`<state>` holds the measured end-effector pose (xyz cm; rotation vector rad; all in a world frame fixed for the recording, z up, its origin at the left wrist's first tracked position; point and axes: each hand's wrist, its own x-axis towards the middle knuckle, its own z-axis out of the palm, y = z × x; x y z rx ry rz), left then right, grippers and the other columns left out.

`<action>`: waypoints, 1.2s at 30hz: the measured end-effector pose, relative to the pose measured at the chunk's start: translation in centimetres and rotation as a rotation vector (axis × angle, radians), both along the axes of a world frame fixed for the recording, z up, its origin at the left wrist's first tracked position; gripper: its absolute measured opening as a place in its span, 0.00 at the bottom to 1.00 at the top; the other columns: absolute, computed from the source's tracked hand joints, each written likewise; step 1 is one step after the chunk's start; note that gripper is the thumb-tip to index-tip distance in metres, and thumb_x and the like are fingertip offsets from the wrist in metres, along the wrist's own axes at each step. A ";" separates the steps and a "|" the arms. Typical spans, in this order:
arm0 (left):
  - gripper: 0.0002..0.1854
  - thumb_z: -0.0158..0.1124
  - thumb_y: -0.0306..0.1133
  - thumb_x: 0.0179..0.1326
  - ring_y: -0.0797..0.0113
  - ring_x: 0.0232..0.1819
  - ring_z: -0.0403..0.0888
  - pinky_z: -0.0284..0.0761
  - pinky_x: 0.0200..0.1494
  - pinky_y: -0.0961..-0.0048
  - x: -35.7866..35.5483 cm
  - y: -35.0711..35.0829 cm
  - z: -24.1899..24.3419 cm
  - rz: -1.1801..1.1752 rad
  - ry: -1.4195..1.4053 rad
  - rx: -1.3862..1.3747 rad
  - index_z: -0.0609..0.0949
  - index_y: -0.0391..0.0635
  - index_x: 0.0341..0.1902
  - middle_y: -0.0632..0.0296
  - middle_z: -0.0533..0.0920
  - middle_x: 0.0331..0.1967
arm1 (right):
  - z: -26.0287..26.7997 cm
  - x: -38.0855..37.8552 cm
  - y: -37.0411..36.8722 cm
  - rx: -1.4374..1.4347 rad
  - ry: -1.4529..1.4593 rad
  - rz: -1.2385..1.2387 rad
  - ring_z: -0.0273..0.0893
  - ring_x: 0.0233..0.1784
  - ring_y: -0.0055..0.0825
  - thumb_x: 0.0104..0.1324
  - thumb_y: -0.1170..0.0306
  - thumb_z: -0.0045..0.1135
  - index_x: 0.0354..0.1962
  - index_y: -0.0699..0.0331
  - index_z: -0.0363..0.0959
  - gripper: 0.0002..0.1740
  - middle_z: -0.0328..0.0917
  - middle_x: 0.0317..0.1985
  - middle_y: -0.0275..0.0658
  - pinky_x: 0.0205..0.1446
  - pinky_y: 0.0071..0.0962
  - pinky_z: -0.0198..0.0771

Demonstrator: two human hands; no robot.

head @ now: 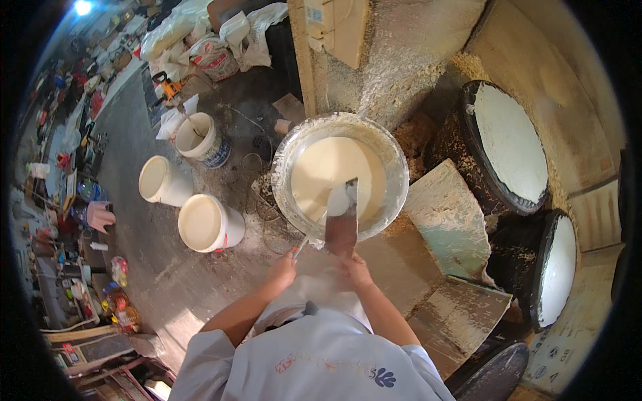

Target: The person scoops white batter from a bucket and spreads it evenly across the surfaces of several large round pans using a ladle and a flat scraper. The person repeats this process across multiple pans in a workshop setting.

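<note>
Before me stands a large round basin (398, 175), its rim crusted with dried batter. Pale cream liquid (333, 158) fills its lower part. My left hand (282, 270) grips a thin, light handle (301, 245) with a red part near my fingers, slanting over the near rim. In my right hand (357, 270) is a flat dark brown board or scraper (342, 233), reaching over the same rim. At its far end, above the liquid, shows a rounded whitish shape (339, 201). Whether this belongs to the left-hand tool I cannot tell.
Left on the floor stand two filled white buckets (223, 225) (173, 185) and another bucket (213, 145) holding a rod. An orange power tool (171, 89) is beyond. To the right are black vats (506, 148) with white tops and worn boards (446, 220). Clutter lines the far left.
</note>
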<state>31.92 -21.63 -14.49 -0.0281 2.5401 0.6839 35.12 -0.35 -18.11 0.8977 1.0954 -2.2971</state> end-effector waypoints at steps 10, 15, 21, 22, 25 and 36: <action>0.10 0.50 0.34 0.53 0.44 0.29 0.71 0.64 0.30 0.56 0.6 0.8 0.7 0.069 0.038 0.299 0.69 0.38 0.26 0.44 0.73 0.23 | 8.4 3.9 9.9 1.755 0.064 0.883 0.73 0.36 0.39 0.50 0.50 0.53 0.47 0.42 0.67 0.25 0.71 0.37 0.45 0.35 0.33 0.69; 0.10 0.50 0.35 0.53 0.44 0.29 0.72 0.65 0.31 0.54 -1.0 3.7 0.8 0.059 0.065 0.321 0.70 0.39 0.29 0.45 0.74 0.23 | 11.7 7.3 13.9 1.840 -0.070 1.011 0.73 0.34 0.39 0.50 0.51 0.53 0.49 0.44 0.65 0.26 0.71 0.36 0.45 0.35 0.35 0.69; 0.10 0.49 0.34 0.53 0.44 0.30 0.73 0.65 0.32 0.52 -4.0 7.2 -2.6 0.023 0.151 0.282 0.71 0.39 0.31 0.44 0.75 0.24 | 9.7 11.8 16.4 1.519 0.064 0.325 0.75 0.33 0.28 0.48 0.67 0.56 0.43 0.54 0.72 0.21 0.76 0.32 0.45 0.32 0.26 0.68; 0.09 0.49 0.33 0.53 0.44 0.30 0.73 0.65 0.32 0.52 -4.4 7.4 -3.3 0.013 0.169 0.260 0.71 0.39 0.31 0.44 0.75 0.24 | 8.8 12.3 16.2 1.388 0.084 0.147 0.75 0.30 0.25 0.46 0.68 0.58 0.34 0.58 0.76 0.14 0.77 0.28 0.45 0.30 0.26 0.66; 0.09 0.49 0.32 0.53 0.44 0.29 0.73 0.66 0.32 0.54 -4.8 7.2 -4.8 -0.026 0.178 0.275 0.71 0.40 0.33 0.44 0.75 0.23 | 7.1 13.5 15.2 1.322 -0.257 0.022 0.69 0.18 0.17 0.44 0.75 0.61 0.24 0.70 0.73 0.09 0.74 0.17 0.36 0.22 0.20 0.64; 0.10 0.43 0.34 0.60 0.81 0.07 0.53 0.47 0.08 0.82 -4.6 1.7 -1.3 0.339 -0.844 0.956 0.68 0.43 0.27 0.71 0.58 0.10 | 8.2 14.5 9.0 1.347 -0.231 -0.149 0.70 0.14 0.24 0.38 0.70 0.66 0.32 0.66 0.68 0.22 0.73 0.17 0.39 0.20 0.24 0.64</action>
